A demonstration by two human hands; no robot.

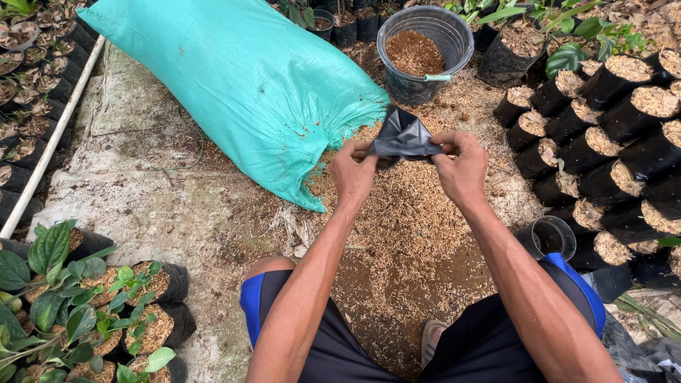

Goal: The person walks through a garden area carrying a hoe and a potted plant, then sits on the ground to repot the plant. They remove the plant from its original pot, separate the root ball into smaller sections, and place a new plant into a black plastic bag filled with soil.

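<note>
My left hand [352,170] and my right hand [462,164] both grip a small black plastic grow bag [402,135], pulling its mouth apart between the fingers. The bag is crumpled and looks empty. Below the hands lies a spread pile of brown husk-like growing medium [404,213] on the ground. A large teal woven sack [241,78] lies on its side to the left, its open end by the pile. Beyond the bag stands a grey bucket [454,35] with the same brown medium inside.
Rows of filled black grow bags [603,120] stand at the right. Potted green seedlings [71,312] crowd the lower left. A white pipe [53,138] runs along the left. A small empty dark pot [550,237] sits by my right knee.
</note>
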